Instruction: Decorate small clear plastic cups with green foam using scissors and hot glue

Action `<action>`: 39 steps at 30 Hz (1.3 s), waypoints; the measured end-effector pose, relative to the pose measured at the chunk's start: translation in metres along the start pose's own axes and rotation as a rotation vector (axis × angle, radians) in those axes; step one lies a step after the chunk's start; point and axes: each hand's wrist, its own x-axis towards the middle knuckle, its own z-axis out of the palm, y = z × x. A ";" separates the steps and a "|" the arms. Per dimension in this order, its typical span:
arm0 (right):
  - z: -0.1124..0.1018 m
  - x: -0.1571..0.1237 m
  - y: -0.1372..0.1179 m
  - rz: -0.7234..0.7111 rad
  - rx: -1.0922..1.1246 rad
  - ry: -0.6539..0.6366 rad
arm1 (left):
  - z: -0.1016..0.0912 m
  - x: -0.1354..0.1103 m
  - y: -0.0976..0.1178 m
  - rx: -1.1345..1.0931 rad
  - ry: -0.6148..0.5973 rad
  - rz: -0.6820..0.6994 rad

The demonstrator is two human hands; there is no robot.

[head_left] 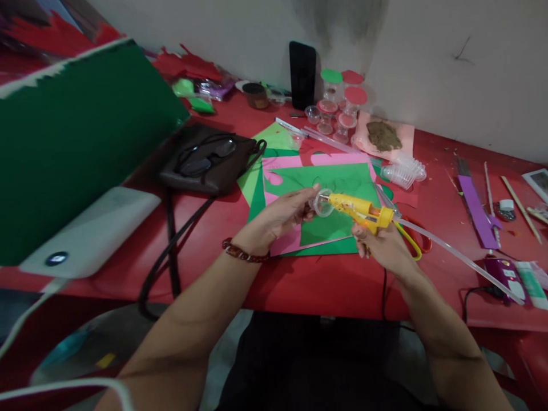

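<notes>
One small clear cup [324, 209] is seen in the head view, gripped at its edge by the fingertips of the left hand [287, 216]. A yellow glue gun [353, 208] is clasped in the right hand [382, 245], its nozzle directed into the cup; whether they touch cannot be told. The hands are held apart, above a green sheet [327, 228] and a pink sheet [285, 242] laid on the red table [299, 285]. A long clear glue stick [458, 251] is seated in the gun's back end. Scissors [414, 248] are partly hidden by the right hand. Nested cups [400, 173] are placed farther back.
</notes>
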 end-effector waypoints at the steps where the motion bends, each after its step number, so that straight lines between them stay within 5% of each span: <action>1: 0.000 0.000 0.000 0.001 0.000 0.000 | 0.000 0.000 0.001 0.001 -0.002 -0.002; 39: 0.002 -0.002 0.000 -0.002 0.021 -0.041 | 0.000 -0.001 0.002 -0.038 0.033 0.005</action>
